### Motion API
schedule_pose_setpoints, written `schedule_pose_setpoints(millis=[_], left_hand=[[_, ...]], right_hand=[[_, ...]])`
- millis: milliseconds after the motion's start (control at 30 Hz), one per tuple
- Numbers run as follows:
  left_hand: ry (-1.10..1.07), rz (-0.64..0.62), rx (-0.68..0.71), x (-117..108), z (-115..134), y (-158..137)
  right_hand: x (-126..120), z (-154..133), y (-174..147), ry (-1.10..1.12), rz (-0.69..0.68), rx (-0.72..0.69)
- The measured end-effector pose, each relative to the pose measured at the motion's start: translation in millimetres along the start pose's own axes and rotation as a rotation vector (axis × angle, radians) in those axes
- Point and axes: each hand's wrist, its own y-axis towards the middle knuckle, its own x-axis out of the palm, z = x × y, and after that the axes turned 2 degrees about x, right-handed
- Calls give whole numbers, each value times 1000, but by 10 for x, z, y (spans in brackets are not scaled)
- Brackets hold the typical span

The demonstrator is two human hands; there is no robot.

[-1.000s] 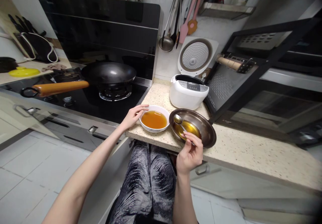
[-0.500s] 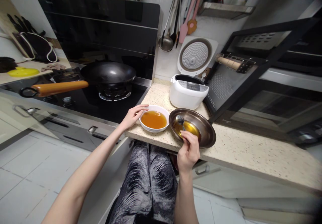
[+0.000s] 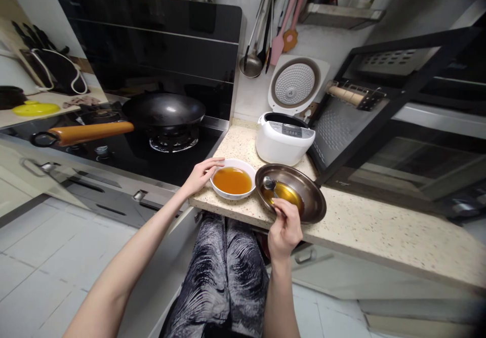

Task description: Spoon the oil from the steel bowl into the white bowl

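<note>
A white bowl [image 3: 247, 167] of amber-brown liquid stands near the counter's front edge. My left hand [image 3: 203, 175] holds its left rim, fingers stretched along the edge and thumb on the outer side. Touching or nearly touching the bowl on its right is a dark metal pan [image 3: 314, 202] with yellow oil pooled in it. Over the oil, my right hand [image 3: 285, 226] is closed round the handle of a metal spoon [image 3: 269, 182]. The spoon's head lies by the pan's left inner wall; whether it carries oil cannot be made out.
Behind the pan sits a white rice cooker [image 3: 284, 143], its lid raised. A black wok [image 3: 165, 110] with a wooden handle rests on the stove at left. A dark rack with an oven [image 3: 425, 161] borders the right side. Utensils [image 3: 251, 65] hang on the wall.
The spoon's head has dipped slightly down and left inside the pan. My left hand, the bowl and the pan look the same as before.
</note>
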Motion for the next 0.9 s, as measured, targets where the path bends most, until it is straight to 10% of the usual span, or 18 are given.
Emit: schedule_pose_setpoints(millis=[200, 900], left_hand=[[-4, 4, 3, 3, -20, -2], [-20, 4, -2, 3, 5, -8]], right_hand=[[125, -147, -31, 126, 151, 44], [581, -135, -193, 171, -134, 89]])
